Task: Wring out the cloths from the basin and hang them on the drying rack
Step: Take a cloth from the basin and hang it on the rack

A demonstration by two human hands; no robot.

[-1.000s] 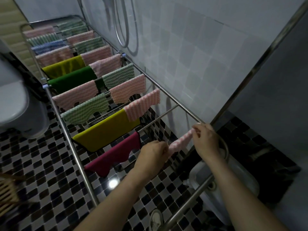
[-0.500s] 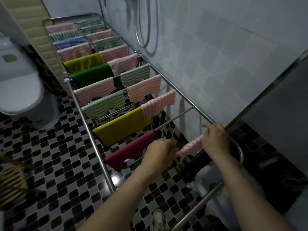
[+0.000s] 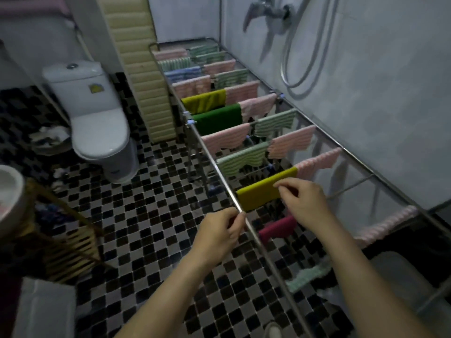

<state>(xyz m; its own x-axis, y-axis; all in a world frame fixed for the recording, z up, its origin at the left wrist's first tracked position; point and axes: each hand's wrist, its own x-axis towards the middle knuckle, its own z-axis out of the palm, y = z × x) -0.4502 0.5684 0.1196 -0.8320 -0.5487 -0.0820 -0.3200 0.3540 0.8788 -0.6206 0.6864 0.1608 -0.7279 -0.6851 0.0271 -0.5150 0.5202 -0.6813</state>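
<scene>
The metal drying rack [image 3: 211, 156] runs along the tiled wall, its bars filled with pink, green-striped, yellow, green and maroon cloths. A pink striped cloth [image 3: 386, 224] hangs over a near bar at the right, apart from both hands. My left hand [image 3: 220, 229] hovers at the rack's front rail, thumb and fingers pinched together with nothing in them. My right hand [image 3: 303, 203] is curled above the maroon cloth [image 3: 277, 229], in front of the yellow cloth [image 3: 261, 191]. A pale green cloth [image 3: 308, 276] lies at the edge of the grey basin [image 3: 400, 274] below the rack.
A white toilet [image 3: 97, 118] stands at the left with a waste bin [image 3: 50, 140] beside it. A wooden slatted stand [image 3: 70, 242] holds a white bowl [image 3: 9, 193] at the far left. The shower hose [image 3: 302, 62] hangs on the wall above the rack.
Both hands have let go of the pink cloth, which now hangs on the bar. The hands moved left toward the front rail, and my view swung left and up.
</scene>
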